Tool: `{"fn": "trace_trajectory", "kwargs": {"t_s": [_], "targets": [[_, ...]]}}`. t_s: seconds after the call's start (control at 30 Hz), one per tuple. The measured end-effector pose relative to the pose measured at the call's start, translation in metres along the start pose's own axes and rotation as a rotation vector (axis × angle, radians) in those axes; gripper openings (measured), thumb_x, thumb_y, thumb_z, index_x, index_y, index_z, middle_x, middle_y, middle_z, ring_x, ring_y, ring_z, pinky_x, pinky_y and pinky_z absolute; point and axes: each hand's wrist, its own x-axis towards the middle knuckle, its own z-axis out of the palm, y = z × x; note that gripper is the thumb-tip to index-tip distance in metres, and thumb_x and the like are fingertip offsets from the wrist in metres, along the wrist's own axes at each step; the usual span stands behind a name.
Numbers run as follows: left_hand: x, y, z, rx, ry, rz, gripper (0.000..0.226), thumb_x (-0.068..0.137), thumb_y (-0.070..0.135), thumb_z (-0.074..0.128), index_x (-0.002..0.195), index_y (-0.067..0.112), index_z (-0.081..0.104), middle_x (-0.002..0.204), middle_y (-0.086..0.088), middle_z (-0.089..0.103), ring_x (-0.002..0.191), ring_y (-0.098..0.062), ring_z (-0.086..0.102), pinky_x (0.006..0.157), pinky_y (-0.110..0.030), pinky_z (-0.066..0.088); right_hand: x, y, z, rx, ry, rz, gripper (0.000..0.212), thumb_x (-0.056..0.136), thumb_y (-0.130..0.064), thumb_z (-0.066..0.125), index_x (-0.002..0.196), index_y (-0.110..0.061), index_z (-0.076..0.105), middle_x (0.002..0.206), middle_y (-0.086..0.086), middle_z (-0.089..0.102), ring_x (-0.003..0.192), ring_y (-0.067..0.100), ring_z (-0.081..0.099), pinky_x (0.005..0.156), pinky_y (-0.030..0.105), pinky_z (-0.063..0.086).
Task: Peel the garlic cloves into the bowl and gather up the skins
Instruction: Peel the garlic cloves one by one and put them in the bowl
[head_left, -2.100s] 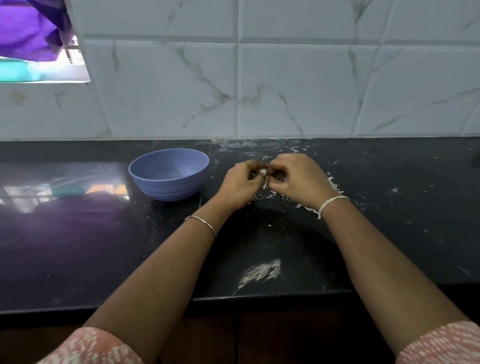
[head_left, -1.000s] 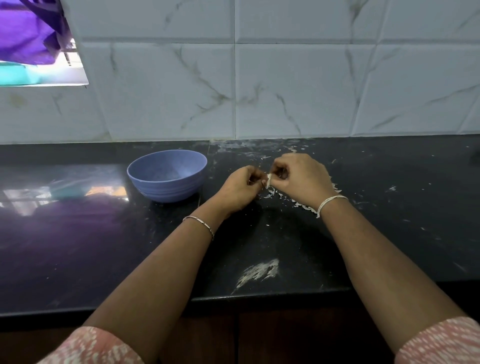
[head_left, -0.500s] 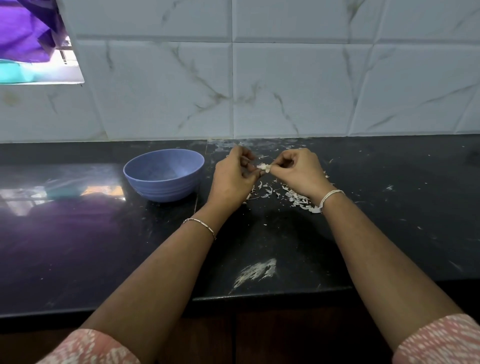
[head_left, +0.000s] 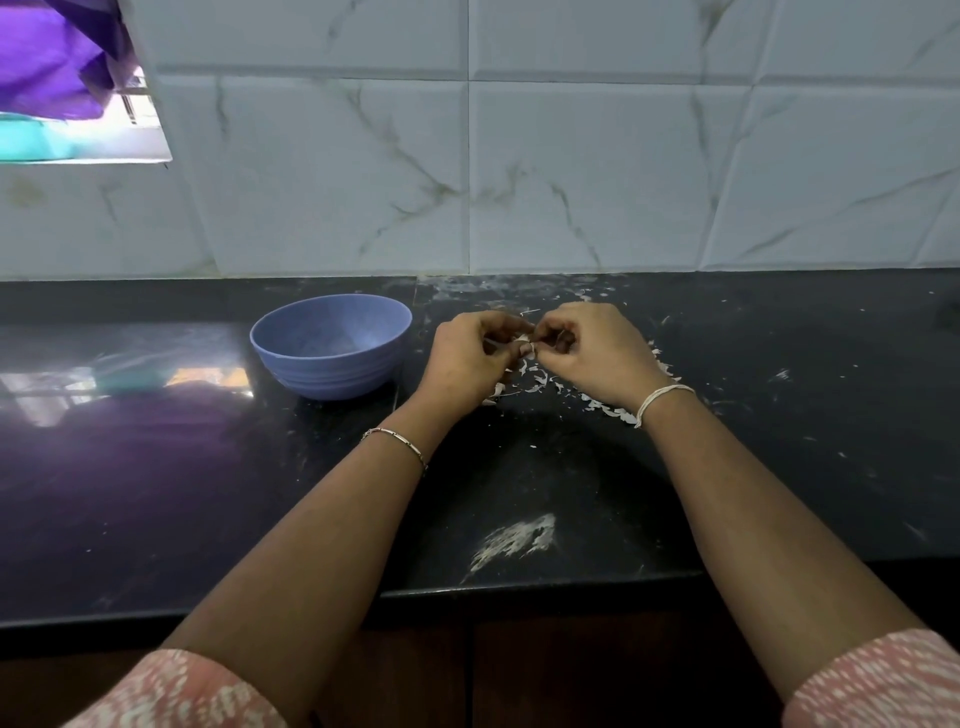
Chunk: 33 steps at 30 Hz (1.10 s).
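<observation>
- Currently, your left hand (head_left: 465, 364) and right hand (head_left: 597, 353) both pinch one garlic clove (head_left: 523, 341) with curled fingers, above the counter (head_left: 519, 467).
- Your bowl (head_left: 332, 370) stands just left of the hands.
- Skins (head_left: 543, 385) lie scattered beneath your hands.

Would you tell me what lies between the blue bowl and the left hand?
In the head view, only dark countertop, lightly flecked and crossed by a seam, separates the bowl from the left hand.
</observation>
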Motion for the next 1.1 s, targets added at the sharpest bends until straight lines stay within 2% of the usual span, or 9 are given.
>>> {"fn": "trace_trajectory", "kwargs": {"t_s": [0.2,0.37,0.43,0.5,0.6,0.7,0.77,0.9,1.1], "targets": [[-0.001,0.006,-0.002,-0.094,-0.001,-0.065,0.019,0.086,-0.002,0.069,0.093,0.015,0.069,0.079,-0.005,0.067,0.062,-0.014,0.064,0.063,-0.032,0.061,-0.002,-0.004,-0.001,-0.153,0.076,0.008,0.013,0.082,-0.033,0.063,0.089,-0.027,0.072,0.085,-0.010,0.064,0.081,0.011,0.059,0.066,0.027,0.046],[0.000,0.004,-0.003,-0.146,-0.014,-0.124,0.018,0.089,-0.007,0.063,0.103,0.001,0.068,0.080,-0.010,0.066,0.056,-0.009,0.062,0.062,-0.028,0.061,-0.002,0.001,-0.006,-0.257,0.172,0.068,0.010,0.082,-0.029,0.059,0.079,-0.021,0.064,0.082,-0.007,0.062,0.078,0.015,0.056,0.061,0.026,0.037],[0.000,0.002,-0.006,-0.171,-0.004,-0.142,0.017,0.089,-0.006,0.064,0.103,0.003,0.068,0.086,-0.016,0.069,0.064,-0.015,0.065,0.070,-0.037,0.062,-0.003,0.009,-0.013,-0.202,0.193,0.131,0.011,0.084,-0.030,0.061,0.082,-0.023,0.068,0.083,-0.010,0.065,0.079,0.014,0.060,0.065,0.026,0.041],[-0.001,0.001,-0.008,-0.174,0.002,-0.135,0.018,0.088,-0.002,0.068,0.102,0.008,0.068,0.091,-0.018,0.070,0.071,-0.019,0.066,0.073,-0.041,0.062,-0.004,0.013,-0.015,-0.099,0.107,0.156,0.015,0.090,-0.034,0.062,0.092,-0.026,0.073,0.086,-0.013,0.067,0.084,0.012,0.063,0.072,0.027,0.047],[-0.002,0.002,-0.005,-0.196,-0.007,-0.139,0.021,0.085,-0.002,0.070,0.106,0.001,0.067,0.086,-0.016,0.068,0.064,-0.016,0.065,0.060,-0.028,0.061,-0.002,0.008,-0.008,0.208,-0.033,0.158,0.022,0.092,-0.038,0.064,0.102,-0.021,0.075,0.089,-0.011,0.069,0.084,0.007,0.066,0.079,0.025,0.050],[-0.001,0.000,-0.001,-0.279,-0.010,-0.187,0.022,0.088,-0.006,0.065,0.110,-0.006,0.065,0.084,-0.014,0.069,0.060,-0.014,0.066,0.055,-0.022,0.057,0.001,0.004,0.001,0.393,-0.042,0.155,0.020,0.082,-0.017,0.078,0.101,-0.017,0.073,0.086,-0.005,0.071,0.080,0.005,0.067,0.075,0.011,0.052],[0.000,0.000,-0.002,-0.314,-0.015,-0.203,0.021,0.090,-0.005,0.063,0.111,-0.003,0.064,0.085,-0.013,0.070,0.063,-0.017,0.068,0.056,-0.022,0.057,0.003,0.003,0.005,0.379,0.009,0.157,0.021,0.078,-0.008,0.078,0.093,-0.019,0.070,0.080,-0.006,0.069,0.074,0.006,0.065,0.071,0.009,0.051],[-0.001,0.002,-0.002,-0.367,-0.021,-0.218,0.023,0.089,-0.002,0.067,0.112,0.000,0.064,0.091,-0.016,0.071,0.070,-0.023,0.069,0.058,-0.025,0.058,0.005,0.002,0.008,0.308,0.124,0.092,0.020,0.078,-0.006,0.073,0.082,-0.025,0.067,0.074,-0.008,0.068,0.066,0.004,0.061,0.066,0.012,0.050],[-0.002,0.002,-0.004,-0.399,0.002,-0.219,0.018,0.087,-0.001,0.069,0.105,0.001,0.067,0.092,-0.021,0.072,0.070,-0.026,0.069,0.061,-0.027,0.059,0.001,0.000,0.008,0.283,0.128,0.000,0.016,0.078,-0.006,0.073,0.090,-0.015,0.075,0.079,-0.002,0.072,0.070,0.009,0.065,0.072,0.021,0.055]]}}
